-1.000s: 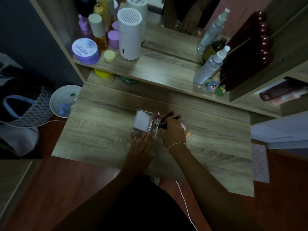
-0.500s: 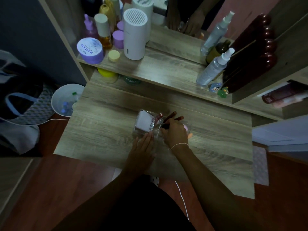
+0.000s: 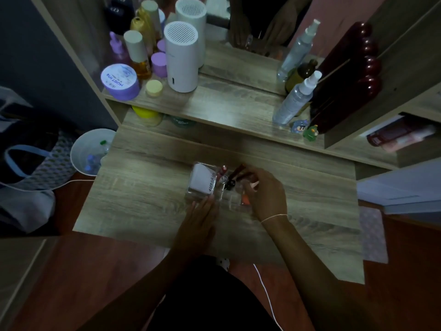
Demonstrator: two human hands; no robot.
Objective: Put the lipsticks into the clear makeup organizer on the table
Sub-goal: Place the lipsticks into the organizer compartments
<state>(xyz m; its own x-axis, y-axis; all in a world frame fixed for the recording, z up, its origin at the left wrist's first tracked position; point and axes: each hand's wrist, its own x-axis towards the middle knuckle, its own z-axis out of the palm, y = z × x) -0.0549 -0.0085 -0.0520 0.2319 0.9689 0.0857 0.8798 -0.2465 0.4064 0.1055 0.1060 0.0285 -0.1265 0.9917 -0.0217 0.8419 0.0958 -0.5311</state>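
Your L hand lies flat, fingers open, bracing organizer at table centre. R hand curled at its 3 o'clock; grip contents: can't tell. Lipsticks stand inside, 12 o'clock side.

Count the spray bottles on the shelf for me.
2. One spray bottle stands at the shelf's right end, beside the dark red bottle. The other lies behind it and looks like a mirror reflection. Others may be hidden.
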